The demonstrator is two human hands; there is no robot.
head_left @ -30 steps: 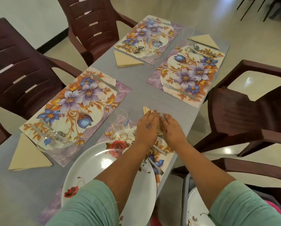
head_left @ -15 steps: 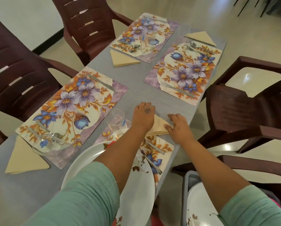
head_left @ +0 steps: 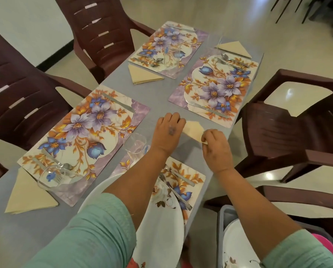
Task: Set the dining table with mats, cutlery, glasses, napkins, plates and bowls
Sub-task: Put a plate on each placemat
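I see both hands out over the grey table [head_left: 158, 97], working on a beige napkin [head_left: 193, 130] that lies on the bare tabletop between the near floral mat [head_left: 190, 176] and the far right mat [head_left: 214, 88]. My left hand [head_left: 168, 135] lies palm down on the napkin's left end, fingers curved over its edge; I cannot tell whether they grip it or only press. My right hand [head_left: 216, 146] pinches the napkin's right corner between thumb and curled fingers.

A clear glass [head_left: 135, 147] stands just beside my left wrist, at the near mat's far corner. A white plate [head_left: 161, 225] with a flower print sits on the near mat, mostly under my left forearm, and cutlery [head_left: 178, 190] lies on the mat to the plate's right.

The left mat [head_left: 84, 136] carries a knife [head_left: 119, 103] along its far edge and a glass [head_left: 51, 177] at its near corner, with a folded napkin [head_left: 29, 194] just beside it. The two far settings each have cutlery and a folded napkin near them. Dark brown chairs [head_left: 289, 120] stand around the table. Lower right, a grey tub [head_left: 220, 225] holds another white plate.
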